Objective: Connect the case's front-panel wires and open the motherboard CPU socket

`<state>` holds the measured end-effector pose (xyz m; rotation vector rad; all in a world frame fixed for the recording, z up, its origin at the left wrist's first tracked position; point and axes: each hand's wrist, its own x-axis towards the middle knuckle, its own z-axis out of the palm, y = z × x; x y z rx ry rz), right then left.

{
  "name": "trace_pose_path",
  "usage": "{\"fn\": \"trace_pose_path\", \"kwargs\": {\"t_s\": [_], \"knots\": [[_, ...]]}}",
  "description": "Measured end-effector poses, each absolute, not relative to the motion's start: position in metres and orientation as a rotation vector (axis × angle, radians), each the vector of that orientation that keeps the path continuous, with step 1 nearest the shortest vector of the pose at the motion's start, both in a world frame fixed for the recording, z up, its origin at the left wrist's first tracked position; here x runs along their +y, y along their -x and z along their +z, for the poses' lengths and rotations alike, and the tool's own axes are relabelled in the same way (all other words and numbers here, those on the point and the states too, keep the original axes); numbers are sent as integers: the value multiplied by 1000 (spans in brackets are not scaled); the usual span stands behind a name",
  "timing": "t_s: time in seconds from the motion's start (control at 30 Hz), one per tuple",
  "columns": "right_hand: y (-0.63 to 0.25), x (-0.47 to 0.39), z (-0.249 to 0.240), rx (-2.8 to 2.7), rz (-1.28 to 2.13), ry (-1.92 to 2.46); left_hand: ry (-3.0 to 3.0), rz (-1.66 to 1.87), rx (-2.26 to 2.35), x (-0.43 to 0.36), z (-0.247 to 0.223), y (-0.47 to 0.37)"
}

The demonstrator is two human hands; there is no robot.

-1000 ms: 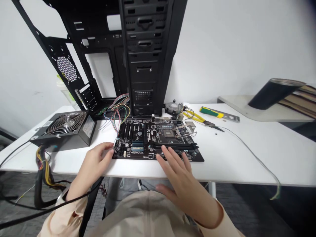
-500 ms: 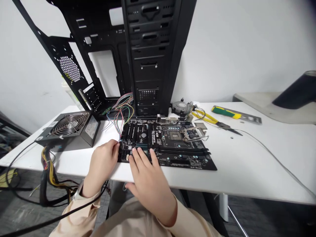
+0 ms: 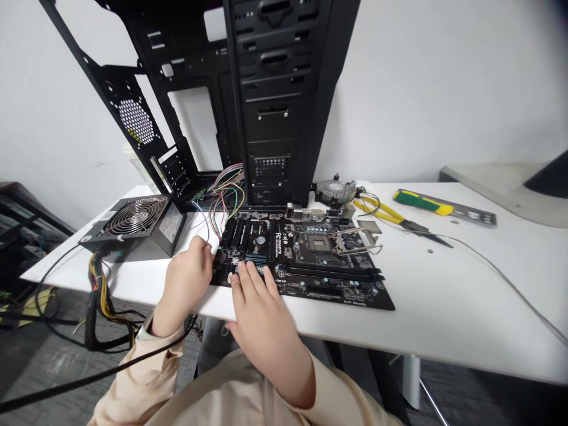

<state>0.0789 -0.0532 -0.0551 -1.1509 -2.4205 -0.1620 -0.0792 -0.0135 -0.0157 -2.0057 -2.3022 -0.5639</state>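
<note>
A black motherboard (image 3: 319, 278) lies flat on the white table, near its front edge. My right hand (image 3: 268, 331) rests palm down over the board's front edge, with its fingers stretched out near the blue heatsink (image 3: 256, 259). At the board's left edge my left hand (image 3: 186, 281) is closed in a pinch. A thin blue wire (image 3: 205, 216) runs down into its fingertips; its end is hidden there. Other coloured wires (image 3: 231, 192) come from the computer case (image 3: 284, 139) and reach the board's back left corner. The metal CPU socket frame (image 3: 355, 239) stands raised.
A power supply (image 3: 137, 228) sits at left, its cable bundle (image 3: 95, 302) hanging over the table edge. Behind the board is a CPU fan (image 3: 332, 192). Yellow-handled pliers (image 3: 399, 222), a green-yellow tool (image 3: 421, 201) and a metal plate (image 3: 477, 214) lie at right. A black cable (image 3: 102, 376) crosses my left forearm.
The view has shifted slightly. My left hand has moved a little back and left relative to the board, still pinched. My right hand stays flat on the board, slightly farther left.
</note>
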Motion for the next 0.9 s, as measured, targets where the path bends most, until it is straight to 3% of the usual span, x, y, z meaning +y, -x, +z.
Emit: {"fn": "trace_pose_path", "kwargs": {"t_s": [0.13, 0.3, 0.5, 0.63, 0.77, 0.9], "knots": [[-82, -54, -54, -2440, -159, 1132, 2195, -770, -2280, -13, -3, 94], [-84, -54, -54, -2437, -131, 1121, 1993, -1387, -2278, -15, 12, 116], [-87, -54, -57, -2458, -1, 1092, 1979, -711, -2454, -17, -4, 130], [-109, -60, -35, -2506, 64, 965, 2135, -630, -2401, -19, -6, 137], [-136, -48, 23, -2483, -119, 902, 2448, -583, -2240, -6, 5, 143], [-129, 11, 68, -2698, -40, 1150, 2686, -591, -2073, 34, 4, 137]]}}
